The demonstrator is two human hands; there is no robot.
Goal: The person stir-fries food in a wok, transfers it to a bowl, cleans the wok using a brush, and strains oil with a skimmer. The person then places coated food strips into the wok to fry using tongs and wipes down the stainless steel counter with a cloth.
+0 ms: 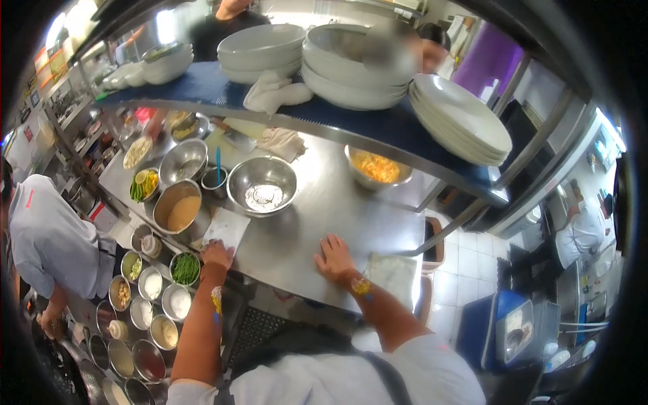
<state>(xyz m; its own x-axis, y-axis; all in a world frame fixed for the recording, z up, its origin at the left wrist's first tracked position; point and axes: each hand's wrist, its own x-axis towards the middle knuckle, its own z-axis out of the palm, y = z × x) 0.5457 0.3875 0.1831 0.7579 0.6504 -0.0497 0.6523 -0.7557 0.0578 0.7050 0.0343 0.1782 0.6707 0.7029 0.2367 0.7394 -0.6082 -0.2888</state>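
Observation:
My left hand (218, 255) rests at the near edge of a folded white cloth (227, 228) on the steel table (307, 233), its fingers down and apparently slightly apart. My right hand (333, 258) lies on the bare steel with its fingers spread, holding nothing. Beyond the hands stands a steel mixing bowl (262, 183) with a white substance at its bottom. A pot of tan sauce (182, 213) sits just past the cloth. Left of my left hand is a small container of chopped greens (184, 268).
Overhead, a shelf (196, 84) carries stacked white bowls (351, 67) and plates (462, 118). A bowl of orange food (376, 169) stands at the back right. Several ingredient containers (150, 283) line the left. A co-worker (57, 236) works at far left; others are behind the shelf and far right.

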